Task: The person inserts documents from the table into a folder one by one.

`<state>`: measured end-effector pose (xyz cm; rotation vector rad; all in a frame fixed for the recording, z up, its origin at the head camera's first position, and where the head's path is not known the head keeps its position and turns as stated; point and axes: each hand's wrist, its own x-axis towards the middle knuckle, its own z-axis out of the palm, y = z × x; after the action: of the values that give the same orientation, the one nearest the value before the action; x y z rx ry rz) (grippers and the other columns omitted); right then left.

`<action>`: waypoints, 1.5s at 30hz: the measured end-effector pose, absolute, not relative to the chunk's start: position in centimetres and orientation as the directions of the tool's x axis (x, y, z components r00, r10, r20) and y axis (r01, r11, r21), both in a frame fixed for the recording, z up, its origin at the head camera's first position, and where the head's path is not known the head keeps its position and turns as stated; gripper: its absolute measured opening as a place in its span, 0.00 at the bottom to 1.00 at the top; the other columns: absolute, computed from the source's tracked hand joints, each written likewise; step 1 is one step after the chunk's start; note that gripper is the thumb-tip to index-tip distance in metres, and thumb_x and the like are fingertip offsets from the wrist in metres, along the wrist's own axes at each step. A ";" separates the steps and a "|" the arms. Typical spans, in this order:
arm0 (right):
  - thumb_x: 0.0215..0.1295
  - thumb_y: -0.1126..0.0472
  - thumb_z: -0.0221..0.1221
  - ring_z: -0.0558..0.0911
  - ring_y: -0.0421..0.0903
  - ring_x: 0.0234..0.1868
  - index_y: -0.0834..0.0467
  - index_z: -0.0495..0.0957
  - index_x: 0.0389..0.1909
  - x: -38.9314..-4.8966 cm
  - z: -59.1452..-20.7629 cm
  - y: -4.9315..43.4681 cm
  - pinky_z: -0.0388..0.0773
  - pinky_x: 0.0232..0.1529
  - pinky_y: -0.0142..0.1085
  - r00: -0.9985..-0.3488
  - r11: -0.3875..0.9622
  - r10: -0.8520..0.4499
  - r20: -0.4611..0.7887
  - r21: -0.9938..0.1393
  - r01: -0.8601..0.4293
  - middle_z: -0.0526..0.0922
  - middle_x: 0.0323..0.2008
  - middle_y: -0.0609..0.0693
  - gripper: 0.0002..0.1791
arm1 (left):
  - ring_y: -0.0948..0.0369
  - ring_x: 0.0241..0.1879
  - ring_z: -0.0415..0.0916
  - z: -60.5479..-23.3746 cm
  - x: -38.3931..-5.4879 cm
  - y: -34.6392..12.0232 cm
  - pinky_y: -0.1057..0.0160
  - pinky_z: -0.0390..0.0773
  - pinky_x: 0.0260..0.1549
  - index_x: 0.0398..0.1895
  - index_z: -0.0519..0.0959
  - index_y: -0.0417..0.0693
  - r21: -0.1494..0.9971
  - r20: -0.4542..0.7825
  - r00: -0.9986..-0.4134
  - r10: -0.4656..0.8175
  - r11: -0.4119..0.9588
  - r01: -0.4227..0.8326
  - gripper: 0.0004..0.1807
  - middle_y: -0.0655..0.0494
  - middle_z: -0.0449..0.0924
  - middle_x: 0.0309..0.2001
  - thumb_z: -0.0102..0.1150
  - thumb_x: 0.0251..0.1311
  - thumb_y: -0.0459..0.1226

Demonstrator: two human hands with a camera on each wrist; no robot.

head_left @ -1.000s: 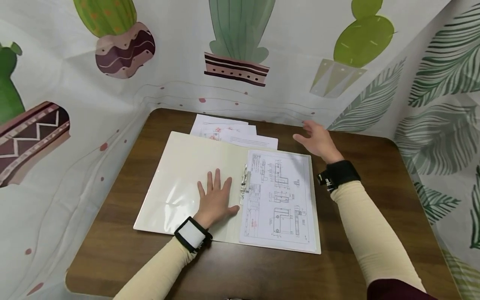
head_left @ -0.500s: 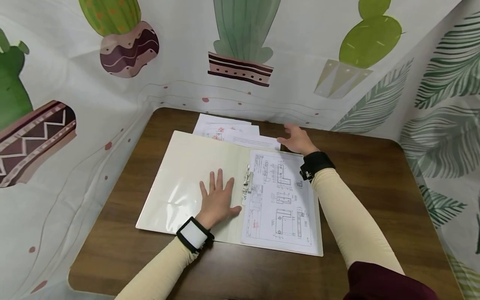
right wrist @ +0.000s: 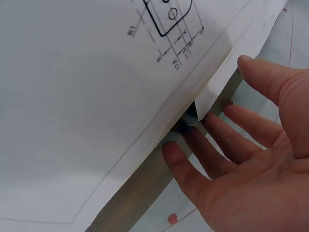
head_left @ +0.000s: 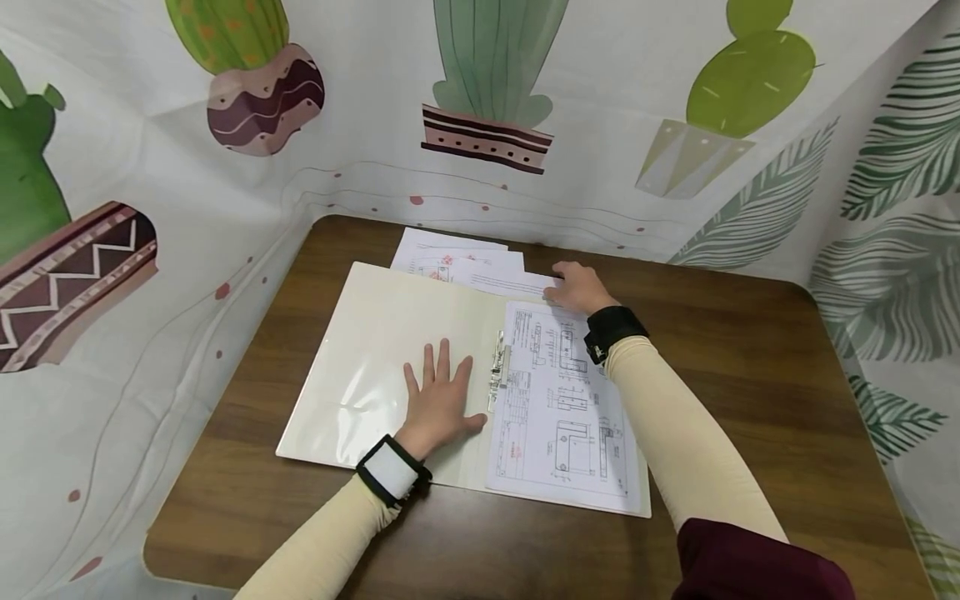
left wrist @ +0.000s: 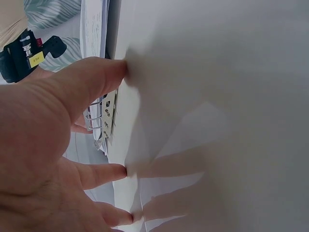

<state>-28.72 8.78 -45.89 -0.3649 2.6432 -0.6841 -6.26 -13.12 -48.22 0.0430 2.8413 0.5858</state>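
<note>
A cream ring binder lies open on the wooden table, with metal rings by its spine. Printed technical drawings are stacked on its right side. My left hand rests palm down with spread fingers on the inside of the left cover; in the left wrist view its fingertips touch the cover. Beyond the binder's back edge, my right hand is at the right end of the loose printed sheets. The right wrist view has its relaxed fingers right at a sheet's corner.
The loose sheets overlap and run partly behind the binder's back edge. Brown tabletop extends to the right of the binder. A white cloth printed with cacti and leaves hangs behind and around the table.
My right hand has moved left and down from above the table's back right to the loose sheets' right end. My left hand stays on the cover. The head view has shifted slightly.
</note>
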 end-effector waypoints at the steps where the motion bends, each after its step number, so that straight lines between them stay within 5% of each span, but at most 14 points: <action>1: 0.73 0.56 0.59 0.66 0.61 0.74 0.66 0.62 0.76 -28.7 -45.9 8.7 0.64 0.72 0.52 -0.895 0.849 -0.336 -0.295 -0.505 -0.153 0.67 0.73 0.63 0.35 | 0.34 0.79 0.26 -48.2 -6.3 -13.1 0.26 0.29 0.69 0.79 0.61 0.44 0.394 -0.227 -0.971 0.077 0.919 -0.020 0.54 0.33 0.34 0.81 0.76 0.53 0.54; 16: 0.70 0.65 0.61 0.75 0.61 0.59 0.64 0.68 0.73 -28.7 -46.1 9.1 0.73 0.61 0.53 -0.952 0.761 -0.250 -0.175 -0.643 -0.081 0.75 0.62 0.67 0.31 | 0.36 0.79 0.26 -48.2 -6.3 -13.0 0.26 0.29 0.69 0.79 0.60 0.45 0.387 -0.236 -0.969 0.070 0.922 -0.028 0.54 0.34 0.34 0.82 0.76 0.54 0.54; 23: 0.71 0.62 0.63 0.73 0.54 0.42 0.63 0.70 0.71 -28.8 -46.0 9.5 0.70 0.46 0.45 -0.954 0.729 -0.193 -0.229 -0.684 0.016 0.76 0.46 0.60 0.30 | 0.35 0.79 0.26 -48.3 -6.4 -13.0 0.26 0.29 0.69 0.79 0.61 0.45 0.385 -0.231 -0.971 0.067 0.923 -0.028 0.53 0.34 0.34 0.82 0.75 0.54 0.54; 30: 0.71 0.60 0.63 0.74 0.55 0.49 0.66 0.79 0.62 -29.1 -46.6 9.7 0.72 0.52 0.46 -0.949 0.759 -0.187 -0.252 -0.651 0.024 0.79 0.53 0.61 0.23 | 0.35 0.79 0.26 -48.2 -6.4 -13.0 0.26 0.29 0.69 0.79 0.61 0.45 0.381 -0.227 -0.972 0.067 0.924 -0.025 0.54 0.34 0.35 0.82 0.76 0.53 0.55; 45: 0.71 0.61 0.64 0.75 0.55 0.43 0.63 0.83 0.52 -28.5 -47.5 9.8 0.69 0.45 0.44 -0.964 0.724 -0.188 -0.187 -0.689 -0.007 0.79 0.45 0.59 0.13 | 0.35 0.79 0.26 -48.3 -6.3 -12.9 0.26 0.28 0.69 0.79 0.62 0.44 0.378 -0.219 -0.974 0.064 0.925 -0.024 0.53 0.33 0.35 0.81 0.76 0.53 0.54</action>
<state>-28.54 9.80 -47.46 -0.1548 2.6847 -1.0718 -6.27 -12.90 -48.33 0.0299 2.8568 0.5651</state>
